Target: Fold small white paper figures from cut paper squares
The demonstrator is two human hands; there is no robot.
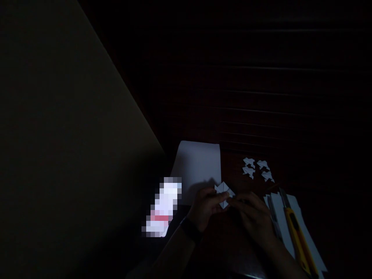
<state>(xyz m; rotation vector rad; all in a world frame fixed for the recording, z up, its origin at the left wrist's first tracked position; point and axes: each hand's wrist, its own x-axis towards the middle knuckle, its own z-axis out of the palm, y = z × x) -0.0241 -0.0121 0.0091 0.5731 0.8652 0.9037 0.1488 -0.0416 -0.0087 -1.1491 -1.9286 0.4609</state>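
Folded paper (223, 186) is between your hands, by the near right corner of the sheet (200, 162), its creased side turned up, seemingly so you can see the fold lines in this dim light. Your left hand (202, 203) pinches it, thumb flat on top and fingers beneath, which likely steadies it. Your right hand (255, 213) has its fingertips together at the paper's right corner; whether they grip or only press, I cannot tell. Four small figures (248, 171) sit in two pairs to the right of the sheet, probably set there out of your hands' way. Farther right and nearer you than the sheet, a cutter (294, 232) lies on a stack (308, 240) of paper, perhaps weighing it down. Left of the sheet's near end, a phone (165, 205) glows, its screen blurred, apparently angled for viewing
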